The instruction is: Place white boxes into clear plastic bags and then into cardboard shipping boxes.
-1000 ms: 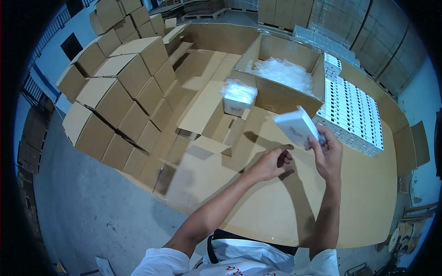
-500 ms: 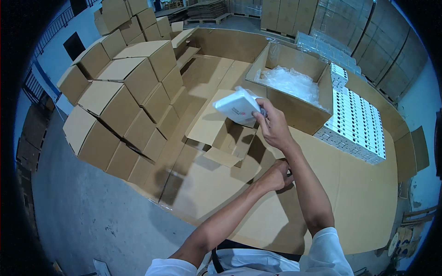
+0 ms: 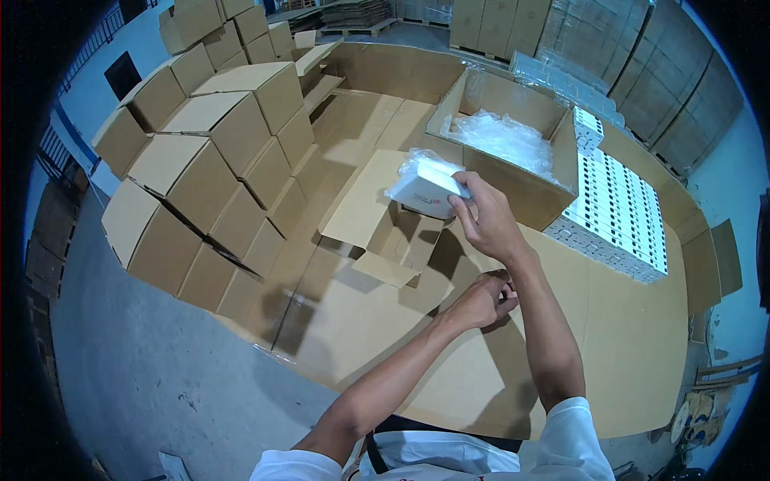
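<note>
My right hand (image 3: pixel 488 210) grips a white flat packet in a clear plastic bag (image 3: pixel 427 188) by its right end. The packet hangs above an open cardboard box (image 3: pixel 411 240), whose flaps are spread out. Below my right forearm, my left hand (image 3: pixel 486 301) rests close to the cardboard table top with its fingers curled together. Whatever the left fingers hold, if anything, cannot be made out. Just beyond my right hand stands a larger open carton (image 3: pixel 513 188) with crumpled clear plastic bags (image 3: pixel 501 143) inside.
Stacked brown cardboard boxes (image 3: pixel 216 160) fill the left side of the table. At right sits a block of white boxes with dark squares (image 3: pixel 613 216), one small stack raised at its far corner. Cardboard walls (image 3: pixel 393 68) rim the far table edge; wrapped pallets (image 3: pixel 589 40) stand behind.
The white packet has tilted and shifted slightly right and down in my right hand. My left hand has turned a little, its fingers now showing more. The whole view has shifted slightly.
</note>
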